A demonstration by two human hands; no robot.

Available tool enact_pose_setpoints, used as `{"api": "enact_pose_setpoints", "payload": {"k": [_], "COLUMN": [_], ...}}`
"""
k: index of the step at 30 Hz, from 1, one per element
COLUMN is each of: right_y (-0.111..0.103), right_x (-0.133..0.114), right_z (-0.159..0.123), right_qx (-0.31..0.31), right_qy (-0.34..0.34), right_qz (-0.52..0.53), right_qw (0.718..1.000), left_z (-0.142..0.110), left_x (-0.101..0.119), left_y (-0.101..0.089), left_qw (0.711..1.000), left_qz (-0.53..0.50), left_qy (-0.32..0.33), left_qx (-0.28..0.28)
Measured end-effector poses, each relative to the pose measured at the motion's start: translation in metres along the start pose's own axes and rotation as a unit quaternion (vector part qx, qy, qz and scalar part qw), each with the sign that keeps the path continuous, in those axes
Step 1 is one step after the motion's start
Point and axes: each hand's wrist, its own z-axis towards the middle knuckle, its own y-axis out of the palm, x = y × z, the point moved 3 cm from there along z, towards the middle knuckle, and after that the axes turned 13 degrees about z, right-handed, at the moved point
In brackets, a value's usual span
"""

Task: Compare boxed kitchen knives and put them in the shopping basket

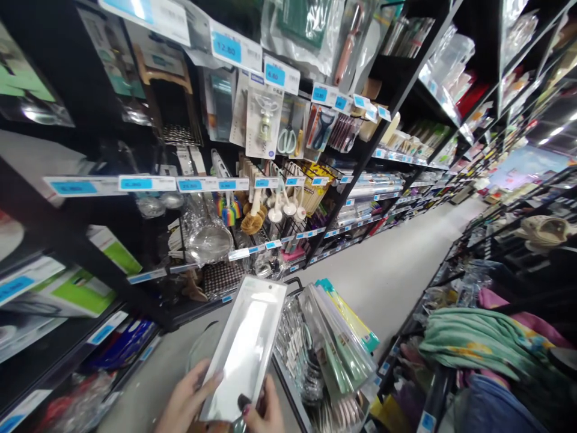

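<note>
Both my hands hold a long flat packaged item [246,349] in clear shiny wrapping, tilted up toward the shelves. My left hand [187,400] grips its lower left edge, fingers curled round it. My right hand [264,409] pinches the bottom right corner, thumb on top. What is inside the pack is washed out by glare. Just right of it stands a wire basket [293,385] stuffed with flat packaged goods [338,343].
Black shelving [148,198] with blue price tags, brushes, scissors and kitchen tools lines the left. A grey aisle floor [396,264] runs ahead to the right. Folded towels and cloths [473,343] fill low shelves on the right.
</note>
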Motion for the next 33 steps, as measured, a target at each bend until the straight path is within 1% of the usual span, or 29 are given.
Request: {"api": "enact_pose_setpoints", "payload": {"k": [1, 2, 4, 5, 7, 8, 9, 10, 11, 12, 13, 14, 15, 16, 17, 19, 21, 25, 26, 28, 31, 33], "right_y": [0.007, 0.011, 0.009, 0.004, -0.016, -0.029, -0.043, -0.058, -0.074, -0.089, -0.103, -0.115, -0.126, -0.134, -0.141, -0.150, -0.155, -0.158, -0.160, -0.165, -0.177, -0.184], "right_x": [-0.001, -0.007, -0.030, -0.048, -0.092, -0.115, -0.138, -0.159, -0.176, -0.189, -0.196, -0.197, -0.193, -0.184, -0.174, -0.149, -0.128, -0.096, -0.089, -0.076, -0.061, -0.055], "right_z": [-0.001, -0.001, 0.002, 0.004, 0.007, 0.008, 0.009, 0.010, 0.012, 0.014, 0.018, 0.023, 0.029, 0.035, 0.041, 0.053, 0.063, 0.084, 0.090, 0.101, 0.113, 0.115], "right_qx": [0.029, 0.052, 0.079, 0.080, 0.105, 0.103, 0.099, 0.093, 0.116, 0.146, 0.163, 0.175, 0.178, 0.173, 0.165, 0.148, 0.143, 0.135, 0.132, 0.133, 0.150, 0.158], "right_qy": [-0.013, -0.023, -0.034, -0.035, -0.044, -0.042, -0.042, -0.037, -0.049, -0.061, -0.057, -0.044, -0.022, 0.005, 0.032, 0.077, 0.101, 0.092, 0.086, 0.085, 0.105, 0.113], "right_qz": [0.039, 0.057, 0.055, 0.043, -0.011, -0.057, -0.123, -0.211, -0.308, -0.400, -0.479, -0.548, -0.606, -0.652, -0.685, -0.726, -0.753, -0.812, -0.822, -0.832, -0.830, -0.828], "right_qw": [0.999, 0.997, 0.995, 0.995, 0.993, 0.992, 0.987, 0.972, 0.943, 0.903, 0.861, 0.817, 0.775, 0.739, 0.709, 0.667, 0.635, 0.561, 0.547, 0.532, 0.528, 0.526], "left_z": [-0.003, -0.006, -0.010, -0.012, -0.015, -0.015, -0.014, -0.013, -0.010, -0.007, -0.004, -0.002, 0.000, 0.001, 0.001, 0.001, 0.001, 0.004, 0.005, 0.006, 0.006, 0.005], "left_x": [0.011, 0.021, 0.037, 0.042, 0.048, 0.048, 0.045, 0.040, 0.031, 0.020, 0.007, -0.006, -0.018, -0.029, -0.037, -0.048, -0.053, -0.058, -0.060, -0.064, -0.065, -0.064], "left_y": [0.004, 0.008, 0.015, 0.018, 0.026, 0.029, 0.033, 0.036, 0.039, 0.042, 0.045, 0.048, 0.051, 0.054, 0.057, 0.059, 0.058, 0.053, 0.053, 0.053, 0.055, 0.056], "left_qw": [1.000, 1.000, 0.998, 0.997, 0.989, 0.983, 0.973, 0.957, 0.931, 0.896, 0.860, 0.828, 0.804, 0.786, 0.773, 0.760, 0.758, 0.756, 0.752, 0.742, 0.732, 0.728], "left_qz": [-0.003, -0.005, -0.002, 0.000, 0.022, 0.056, 0.116, 0.198, 0.297, 0.396, 0.478, 0.536, 0.573, 0.594, 0.605, 0.609, 0.603, 0.594, 0.592, 0.586, 0.568, 0.558], "left_qy": [0.011, 0.021, 0.050, 0.071, 0.122, 0.151, 0.178, 0.195, 0.204, 0.199, 0.180, 0.162, 0.160, 0.172, 0.187, 0.219, 0.238, 0.262, 0.273, 0.299, 0.326, 0.333], "left_qx": [-0.006, -0.008, -0.024, -0.039, -0.079, -0.091, -0.092, -0.080, -0.056, -0.028, -0.002, 0.015, 0.021, 0.029, 0.042, 0.061, 0.070, 0.087, 0.097, 0.126, 0.189, 0.218]}}
